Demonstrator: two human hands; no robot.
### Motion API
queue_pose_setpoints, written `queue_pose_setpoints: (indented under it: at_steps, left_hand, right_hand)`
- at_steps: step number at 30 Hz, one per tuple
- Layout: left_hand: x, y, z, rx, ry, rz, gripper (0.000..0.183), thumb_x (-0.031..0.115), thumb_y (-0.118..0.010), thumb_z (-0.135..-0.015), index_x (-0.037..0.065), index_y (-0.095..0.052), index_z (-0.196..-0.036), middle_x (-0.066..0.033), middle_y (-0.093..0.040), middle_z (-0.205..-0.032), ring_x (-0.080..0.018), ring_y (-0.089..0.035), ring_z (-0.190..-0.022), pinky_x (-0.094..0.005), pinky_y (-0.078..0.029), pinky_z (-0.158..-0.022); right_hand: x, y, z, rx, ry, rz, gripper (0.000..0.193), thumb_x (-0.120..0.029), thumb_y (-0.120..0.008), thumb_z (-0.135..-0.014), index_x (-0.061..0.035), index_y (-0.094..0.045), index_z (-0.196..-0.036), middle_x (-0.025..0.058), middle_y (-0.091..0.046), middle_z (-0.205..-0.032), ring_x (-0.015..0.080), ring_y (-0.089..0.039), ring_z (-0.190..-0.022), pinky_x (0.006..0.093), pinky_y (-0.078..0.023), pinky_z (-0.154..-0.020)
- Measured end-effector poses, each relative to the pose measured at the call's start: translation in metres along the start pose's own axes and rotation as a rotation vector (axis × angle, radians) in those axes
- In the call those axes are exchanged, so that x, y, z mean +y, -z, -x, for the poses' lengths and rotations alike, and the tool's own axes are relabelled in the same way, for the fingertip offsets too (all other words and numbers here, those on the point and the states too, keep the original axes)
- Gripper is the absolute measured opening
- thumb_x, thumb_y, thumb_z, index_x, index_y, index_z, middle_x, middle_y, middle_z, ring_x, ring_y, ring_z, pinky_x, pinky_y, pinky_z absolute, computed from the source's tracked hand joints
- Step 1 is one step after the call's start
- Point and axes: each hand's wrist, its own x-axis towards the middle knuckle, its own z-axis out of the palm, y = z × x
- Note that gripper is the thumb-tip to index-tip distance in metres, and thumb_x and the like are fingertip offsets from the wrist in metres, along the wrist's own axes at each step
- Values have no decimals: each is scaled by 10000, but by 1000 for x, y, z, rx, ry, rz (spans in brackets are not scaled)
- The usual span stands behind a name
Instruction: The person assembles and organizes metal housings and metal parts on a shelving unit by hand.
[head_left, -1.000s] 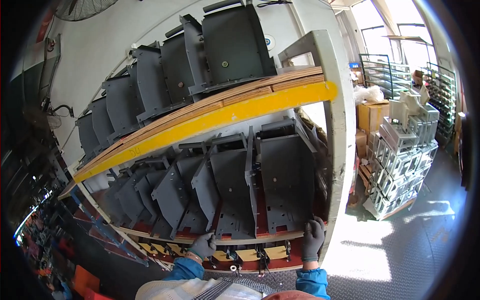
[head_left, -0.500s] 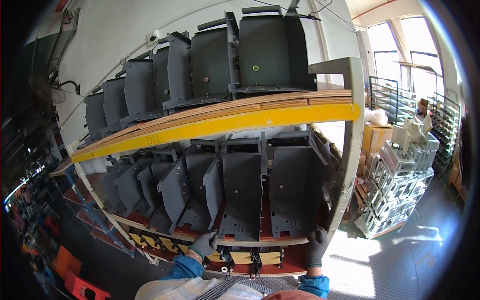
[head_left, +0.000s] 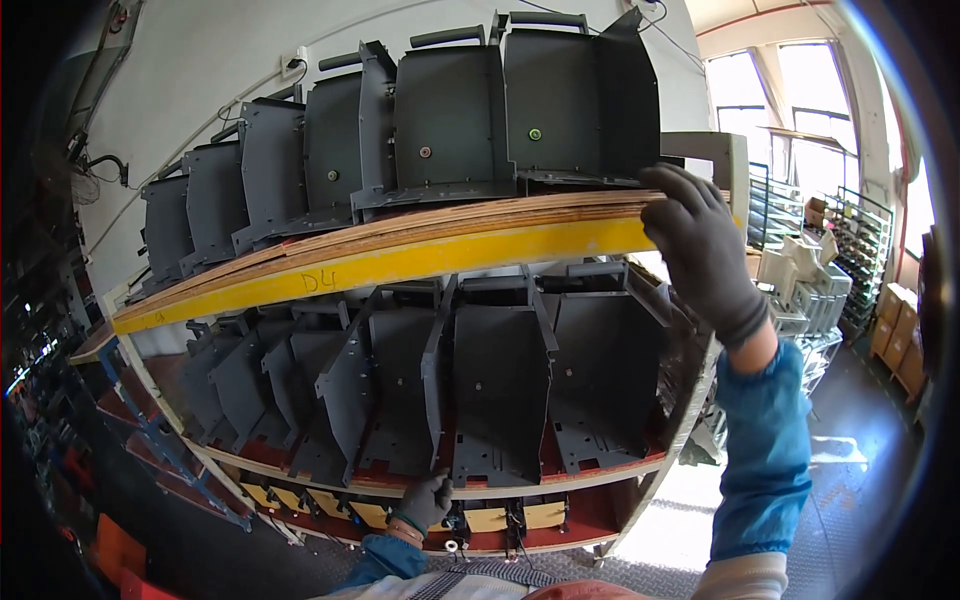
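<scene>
From where I stand, the worker's right hand (head_left: 692, 245) is raised at the right end of the upper shelf (head_left: 440, 215), its gloved fingers bent but apart, with nothing visible between them; whether they touch the plywood edge I can't tell. Just beyond them, to the left, sits the rightmost upper housing (head_left: 555, 110), a dark grey metal piece standing upright. The left hand (head_left: 425, 503) is low, at the front edge of the lower shelf (head_left: 520, 490), one finger stretched up, the others curled; I can't tell whether they grip. Right above it and slightly right stands a lower housing (head_left: 495, 370).

To my mind, good handling here means keeping fingers off the thin sheet-metal edges, taking any housing by its broad panels, and watching the knuckles near the yellow beam (head_left: 430, 256).
</scene>
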Motion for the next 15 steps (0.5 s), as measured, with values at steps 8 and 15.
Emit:
queue_pose_setpoints:
  at_steps: [8,15]
  left_hand:
    - [4,12,2,-54,56,35,295,152,-553,-1031,129,-635,-1313,-27,-686,-1014,-129,-641,-851,-260,-482,-659]
    - [3,-6,11,33,39,-13,298,184,-545,-1050,124,-627,-1331,-36,-661,-1045,-125,-621,-875,-246,-477,-656]
  right_hand:
    - [28,-15,-3,-89,52,296,113,-46,-622,-839,-84,-649,-942,69,-651,-1118,275,-619,-1068,419,-439,-1029]
    - [29,-10,6,-75,-13,244,106,-55,-640,-842,-76,-638,-946,96,-655,-1181,313,-609,-1128,433,-449,-1009]
